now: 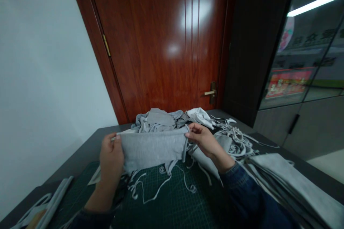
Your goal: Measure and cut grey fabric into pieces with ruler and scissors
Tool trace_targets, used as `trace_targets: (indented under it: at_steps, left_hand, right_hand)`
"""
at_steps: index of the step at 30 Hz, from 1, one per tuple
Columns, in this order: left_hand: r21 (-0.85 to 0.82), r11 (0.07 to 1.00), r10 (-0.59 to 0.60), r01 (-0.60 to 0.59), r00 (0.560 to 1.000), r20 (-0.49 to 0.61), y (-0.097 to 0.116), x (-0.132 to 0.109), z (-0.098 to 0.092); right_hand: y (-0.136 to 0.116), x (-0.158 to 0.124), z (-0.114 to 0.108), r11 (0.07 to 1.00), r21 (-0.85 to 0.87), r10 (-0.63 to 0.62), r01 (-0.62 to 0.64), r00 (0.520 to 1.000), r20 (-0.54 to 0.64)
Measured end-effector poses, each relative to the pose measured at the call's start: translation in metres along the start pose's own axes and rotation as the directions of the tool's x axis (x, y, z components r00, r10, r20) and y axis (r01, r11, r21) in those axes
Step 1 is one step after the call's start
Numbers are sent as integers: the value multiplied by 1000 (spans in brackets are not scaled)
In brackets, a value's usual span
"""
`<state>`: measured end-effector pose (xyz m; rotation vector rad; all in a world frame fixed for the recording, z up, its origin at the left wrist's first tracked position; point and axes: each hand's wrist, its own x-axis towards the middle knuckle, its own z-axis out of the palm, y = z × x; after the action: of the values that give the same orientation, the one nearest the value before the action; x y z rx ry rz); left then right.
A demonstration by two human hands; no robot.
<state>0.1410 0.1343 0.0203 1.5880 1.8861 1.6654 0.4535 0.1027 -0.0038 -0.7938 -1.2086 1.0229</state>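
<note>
A light grey piece of knit fabric [153, 148] is stretched between my two hands, its top edge nearly level. My left hand [111, 154] pinches its upper left corner between thumb and fingers. At the upper right corner, my right hand [202, 139] grips the cloth the same way. The lower edge hangs over a green cutting mat [172, 209] with a printed grid. Thin curled fabric strips [156, 195] lie on the mat just below the cloth.
Behind the cloth sits a heap of grey fabric [161, 118], with a white cloth [200, 116] beside it. Tangled strips [239, 141] lie to the right, near folded grey fabric [298, 182]. Rolled cloth [55, 202] is at the left. A wooden door [158, 50] stands beyond the table.
</note>
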Motion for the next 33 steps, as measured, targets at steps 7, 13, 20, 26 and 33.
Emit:
trace_targets:
  at_steps: [7, 13, 20, 26, 33]
  left_hand:
    - [-134, 948, -222, 288, 903, 368, -22, -36, -9]
    - [105, 993, -99, 46, 809, 579, -57, -56, 4]
    - [106, 834, 386, -541, 711, 588, -58, -103, 20]
    - [-240, 662, 418, -710, 84, 904, -41, -171, 24]
    - [-231, 659, 374, -715, 45, 926, -50, -182, 18]
  right_hand:
    - [10, -24, -10, 985, -40, 169, -171, 985, -31]
    - [62, -47, -28, 921, -208, 323, -331, 944, -73]
    - [99, -68, -41, 845, -400, 355, -354, 932, -74]
    - [87, -82, -46, 810, -538, 247, -231, 968, -44]
    - [82, -123, -17, 439, -787, -94, 433, 894, 439]
